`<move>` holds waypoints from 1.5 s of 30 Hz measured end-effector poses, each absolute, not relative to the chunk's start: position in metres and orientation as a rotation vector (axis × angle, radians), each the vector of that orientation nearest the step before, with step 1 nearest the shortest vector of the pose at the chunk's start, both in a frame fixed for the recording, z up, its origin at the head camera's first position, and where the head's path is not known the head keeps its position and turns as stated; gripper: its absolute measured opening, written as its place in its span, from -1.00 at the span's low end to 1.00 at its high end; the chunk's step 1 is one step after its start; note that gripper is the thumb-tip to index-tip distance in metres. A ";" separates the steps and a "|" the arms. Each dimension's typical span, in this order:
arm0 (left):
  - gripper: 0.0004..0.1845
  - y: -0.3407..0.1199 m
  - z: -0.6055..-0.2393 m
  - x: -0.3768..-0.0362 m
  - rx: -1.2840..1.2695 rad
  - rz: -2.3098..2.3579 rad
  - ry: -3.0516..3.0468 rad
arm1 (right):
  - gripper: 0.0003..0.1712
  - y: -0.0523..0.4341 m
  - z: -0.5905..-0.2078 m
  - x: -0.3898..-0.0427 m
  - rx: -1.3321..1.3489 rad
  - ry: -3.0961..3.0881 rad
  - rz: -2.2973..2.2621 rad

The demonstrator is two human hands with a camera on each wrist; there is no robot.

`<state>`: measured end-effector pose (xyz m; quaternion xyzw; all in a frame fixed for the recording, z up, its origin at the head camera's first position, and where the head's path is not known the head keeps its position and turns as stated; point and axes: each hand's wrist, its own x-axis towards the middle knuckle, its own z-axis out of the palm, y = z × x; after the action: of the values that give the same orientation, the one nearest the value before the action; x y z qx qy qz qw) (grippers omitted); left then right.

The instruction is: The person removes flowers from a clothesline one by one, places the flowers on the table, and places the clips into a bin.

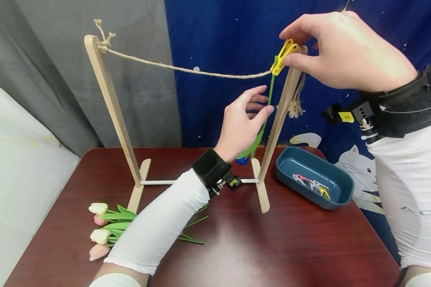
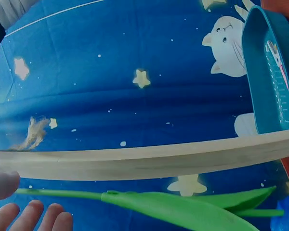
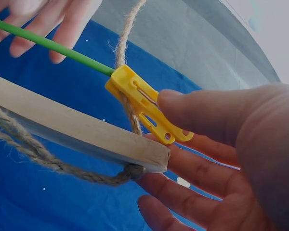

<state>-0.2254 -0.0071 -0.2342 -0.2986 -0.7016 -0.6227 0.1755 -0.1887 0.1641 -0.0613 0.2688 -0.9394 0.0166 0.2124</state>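
Note:
A blue artificial flower (image 1: 242, 160) hangs head down on its green stem (image 1: 271, 93), whose top end is held to the twine (image 1: 186, 69) by a yellow clothespin (image 1: 285, 56). At the clothespin (image 3: 139, 98), the thumb of my right hand (image 1: 344, 52) touches its side, while the other fingers lie spread behind it, not closed round it. My left hand (image 1: 242, 121) is beside the stem, fingers loosely bent and apart, with no grip on it visible. The green leaves (image 2: 183, 209) spread below that hand in the left wrist view.
The twine is strung between two posts of a wooden stand (image 1: 109, 99). A blue tray (image 1: 291, 179) with several clothespins (image 1: 310, 185) stands at the right. White and pink tulips (image 1: 99, 236) lie at the left of the brown table (image 1: 237, 255), partly behind my left forearm.

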 end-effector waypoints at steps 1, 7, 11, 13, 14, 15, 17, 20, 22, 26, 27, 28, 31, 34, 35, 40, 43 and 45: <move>-0.49 -0.005 -0.234 -0.226 -0.846 -1.765 -1.989 | -0.51 0.164 -0.061 -0.189 0.744 -2.612 0.045; -0.62 0.001 -0.233 -0.228 -0.829 -1.738 -1.993 | -0.56 0.165 -0.060 -0.190 0.748 -2.609 0.040; -0.66 0.002 -0.233 -0.228 -0.824 -1.726 -1.994 | -0.58 0.166 -0.060 -0.190 0.752 -2.605 0.043; -0.66 0.002 -0.233 -0.228 -0.818 -1.722 -1.994 | -0.58 0.165 -0.060 -0.191 0.749 -2.602 0.042; -0.66 0.002 -0.233 -0.227 -0.814 -1.722 -1.996 | -0.59 0.166 -0.060 -0.191 0.750 -2.597 0.041; -0.66 0.002 -0.232 -0.227 -0.810 -1.721 -2.001 | -0.59 0.166 -0.061 -0.191 0.749 -2.593 0.038; -0.66 0.001 -0.231 -0.227 -0.804 -1.720 -2.008 | -0.60 0.166 -0.061 -0.190 0.745 -2.584 0.040; -0.66 0.000 -0.230 -0.227 -0.813 -1.715 -2.004 | -0.62 0.166 -0.061 -0.189 0.736 -2.566 0.046; -0.67 -0.002 -0.230 -0.228 -0.819 -1.703 -1.994 | -0.63 0.166 -0.062 -0.188 0.731 -2.554 0.055; -0.68 -0.006 -0.229 -0.228 -0.824 -1.689 -1.975 | -0.63 0.165 -0.062 -0.187 0.730 -2.524 0.076; -0.68 -0.007 -0.229 -0.228 -0.821 -1.687 -1.978 | -0.63 0.165 -0.063 -0.186 0.728 -2.518 0.081; -0.68 -0.008 -0.229 -0.228 -0.819 -1.686 -1.979 | -0.63 0.165 -0.063 -0.186 0.723 -2.514 0.086; -0.68 -0.010 -0.229 -0.226 -0.822 -1.686 -1.973 | -0.62 0.164 -0.063 -0.185 0.696 -2.503 0.098; -0.68 -0.014 -0.229 -0.224 -0.821 -1.679 -1.967 | -0.61 0.165 -0.063 -0.183 0.665 -2.485 0.107; -0.68 -0.015 -0.229 -0.224 -0.823 -1.674 -1.961 | -0.60 0.165 -0.063 -0.183 0.654 -2.477 0.110; -0.69 -0.024 -0.232 -0.219 -0.828 -1.663 -1.948 | -0.60 0.167 -0.066 -0.180 0.631 -2.427 0.130; -0.69 -0.032 -0.234 -0.215 -0.823 -1.664 -1.978 | -0.60 0.168 -0.067 -0.178 0.632 -2.387 0.135; -0.69 -0.037 -0.236 -0.212 -0.818 -1.653 -1.997 | -0.60 0.169 -0.069 -0.177 0.634 -2.362 0.140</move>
<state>-0.2118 -0.0374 -0.2357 -0.2941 -0.7182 -0.5946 0.2099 -0.1765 0.1693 -0.0690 0.2435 -0.9072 0.0537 0.3389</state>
